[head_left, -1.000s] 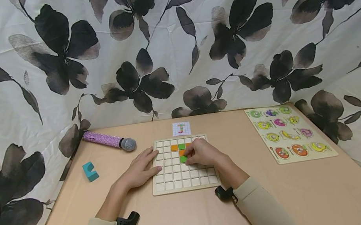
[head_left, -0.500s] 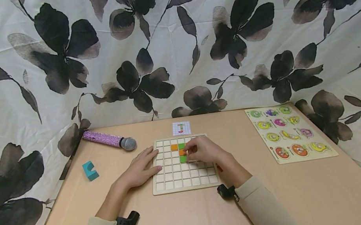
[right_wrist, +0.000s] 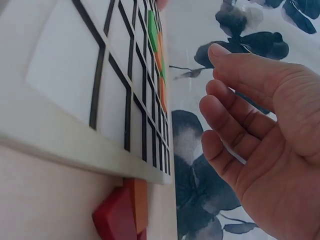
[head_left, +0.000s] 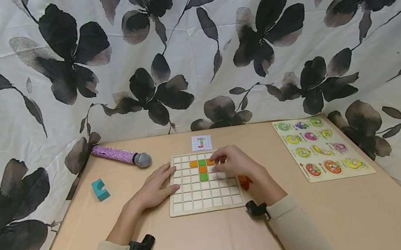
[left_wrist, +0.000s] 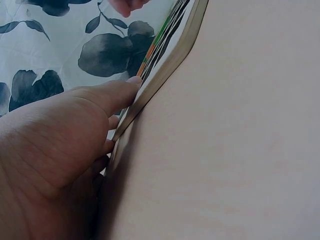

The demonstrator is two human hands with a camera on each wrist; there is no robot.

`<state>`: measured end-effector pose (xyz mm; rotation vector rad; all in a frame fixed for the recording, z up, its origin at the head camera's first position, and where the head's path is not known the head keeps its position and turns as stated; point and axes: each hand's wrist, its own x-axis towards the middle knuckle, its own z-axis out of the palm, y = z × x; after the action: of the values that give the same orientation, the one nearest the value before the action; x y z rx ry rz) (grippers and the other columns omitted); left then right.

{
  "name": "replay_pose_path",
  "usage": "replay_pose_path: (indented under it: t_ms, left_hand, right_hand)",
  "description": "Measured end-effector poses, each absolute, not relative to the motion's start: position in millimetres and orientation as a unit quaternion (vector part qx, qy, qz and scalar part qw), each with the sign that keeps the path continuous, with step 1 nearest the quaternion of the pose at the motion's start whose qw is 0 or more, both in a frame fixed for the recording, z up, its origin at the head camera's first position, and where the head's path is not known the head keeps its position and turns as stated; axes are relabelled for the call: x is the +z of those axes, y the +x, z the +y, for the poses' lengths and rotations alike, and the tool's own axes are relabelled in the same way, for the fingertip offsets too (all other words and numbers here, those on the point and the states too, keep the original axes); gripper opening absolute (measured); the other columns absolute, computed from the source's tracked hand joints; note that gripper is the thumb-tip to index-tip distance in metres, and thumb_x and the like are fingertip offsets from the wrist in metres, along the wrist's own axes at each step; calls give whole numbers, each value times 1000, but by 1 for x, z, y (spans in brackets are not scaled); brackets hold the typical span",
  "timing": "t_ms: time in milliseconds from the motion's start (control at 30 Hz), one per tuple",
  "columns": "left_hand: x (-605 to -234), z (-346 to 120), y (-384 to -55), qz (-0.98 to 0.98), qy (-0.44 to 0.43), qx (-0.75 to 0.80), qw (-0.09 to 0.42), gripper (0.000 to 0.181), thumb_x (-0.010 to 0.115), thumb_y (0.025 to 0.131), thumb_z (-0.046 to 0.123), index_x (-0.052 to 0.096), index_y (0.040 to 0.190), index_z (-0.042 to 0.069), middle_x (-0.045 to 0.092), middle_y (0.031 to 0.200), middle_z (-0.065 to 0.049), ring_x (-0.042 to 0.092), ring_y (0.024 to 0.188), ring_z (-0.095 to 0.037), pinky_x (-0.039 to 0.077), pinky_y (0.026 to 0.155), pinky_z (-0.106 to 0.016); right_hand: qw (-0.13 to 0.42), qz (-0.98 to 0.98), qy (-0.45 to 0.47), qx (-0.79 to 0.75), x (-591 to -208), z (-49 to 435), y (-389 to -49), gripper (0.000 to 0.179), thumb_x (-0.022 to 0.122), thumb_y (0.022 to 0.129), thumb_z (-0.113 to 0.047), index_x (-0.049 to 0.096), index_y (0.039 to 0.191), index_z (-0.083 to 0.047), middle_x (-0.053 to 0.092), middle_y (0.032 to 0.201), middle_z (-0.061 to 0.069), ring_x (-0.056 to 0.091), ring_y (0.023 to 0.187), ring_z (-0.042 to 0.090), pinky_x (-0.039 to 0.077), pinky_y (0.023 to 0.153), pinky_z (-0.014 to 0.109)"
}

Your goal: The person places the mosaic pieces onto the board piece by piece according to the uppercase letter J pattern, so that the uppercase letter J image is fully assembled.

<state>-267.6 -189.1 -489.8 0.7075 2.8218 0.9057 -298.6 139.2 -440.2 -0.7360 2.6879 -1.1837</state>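
A pale gridded board (head_left: pixel 206 206) lies on the table between my hands. Orange and green square tiles sit in its upper cells; one green tile (head_left: pixel 204 177) ends their short column. My left hand (head_left: pixel 154 189) rests along the board's left edge, its thumb (left_wrist: pixel 125 92) touching the rim in the left wrist view. Over the board's upper right hovers my right hand (head_left: pixel 232 164), fingers loosely bent and holding nothing, by an orange tile (head_left: pixel 210 162). In the right wrist view its thumb and fingertips are apart, away from the board. Red (right_wrist: pixel 116 215) and orange (right_wrist: pixel 140 200) blocks lie beside the board.
A small card (head_left: pixel 201 143) with a coloured grid pattern lies behind the board. At the left are a glittery purple microphone (head_left: pixel 115 154) and a teal block (head_left: pixel 100 190). A fruit picture board (head_left: pixel 321 149) lies at the right. Floral cloth (head_left: pixel 189 56) hangs behind the table.
My right hand has let go of the orange tile and drawn back to the right, uncovering the tiles and the red and orange blocks beside the board. The left hand has stayed still.
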Motion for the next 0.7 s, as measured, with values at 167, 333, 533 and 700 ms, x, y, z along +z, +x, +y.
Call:
replay_pose_path:
  t_ms: [167, 333, 533, 700]
  left_hand:
    - [-489, -189, -267, 925, 232, 299, 47, 73, 65, 102, 42, 40, 160, 6, 24, 171, -22, 17, 159, -46, 14, 127, -67]
    - [-489, -189, -268, 925, 234, 297, 49, 73, 65, 102, 42, 40, 160, 6, 24, 171, -22, 17, 159, -47, 14, 127, -67]
    - [-490, -189, -269, 925, 231, 295, 54, 74, 64, 102, 43, 38, 161, 6, 22, 172, -22, 17, 159, -46, 14, 127, -67]
    - [-490, -189, -270, 925, 233, 296, 51, 74, 64, 102, 44, 39, 161, 7, 23, 172, -21, 17, 159, -45, 14, 127, -67]
  right_hand:
    - [55, 889, -223, -396, -438, 147, -298, 31, 83, 89, -15, 78, 119, -6, 71, 96, 0, 60, 89, 22, 53, 76, 32]
    - [58, 892, -198, -403, -435, 156, -297, 27, 81, 90, -14, 79, 117, -9, 69, 96, 1, 59, 90, 25, 52, 76, 34]
    - [66, 900, -169, -396, -434, 166, -298, 27, 82, 90, -16, 79, 117, -11, 68, 96, 2, 58, 92, 26, 51, 77, 36]
    - [80, 901, -165, -393, -435, 174, -300, 26, 81, 91, -15, 79, 117, -11, 69, 96, 2, 59, 91, 27, 52, 74, 36]
